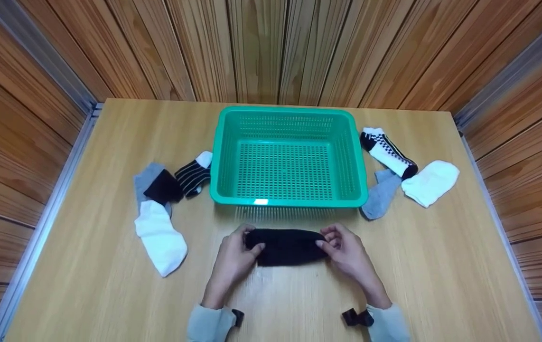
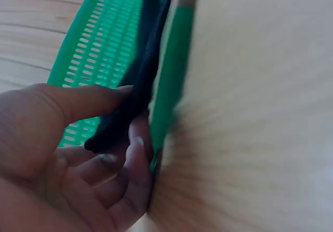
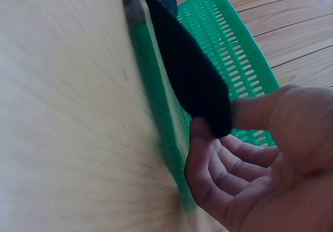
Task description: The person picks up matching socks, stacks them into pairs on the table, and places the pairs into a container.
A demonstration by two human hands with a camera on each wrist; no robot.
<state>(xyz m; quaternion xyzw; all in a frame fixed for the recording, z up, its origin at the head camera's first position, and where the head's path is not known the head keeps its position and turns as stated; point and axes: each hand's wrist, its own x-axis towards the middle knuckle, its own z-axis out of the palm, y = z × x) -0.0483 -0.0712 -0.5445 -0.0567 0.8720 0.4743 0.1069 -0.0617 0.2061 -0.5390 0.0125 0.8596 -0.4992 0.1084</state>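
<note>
Stretched sideways between both hands is a black sock [image 1: 291, 247], just in front of the green basket. My left hand [image 1: 237, 254] pinches its left end between thumb and fingers. At the other end my right hand [image 1: 345, 249] pinches it the same way. The left wrist view shows the thumb on one face of the sock [image 2: 140, 71] and fingers behind it. In the right wrist view the sock [image 3: 190, 68] runs from the right fingertips toward the other hand. It looks slightly raised off the table there.
A green plastic basket [image 1: 290, 203] stands at the table's back middle. Left of it lie a striped sock [image 1: 192, 178], a grey and black sock [image 1: 163, 186] and a white sock [image 1: 161, 237]. Right lie a checkered sock [image 1: 389, 152], a grey sock [image 1: 379, 197] and another white sock [image 1: 431, 183].
</note>
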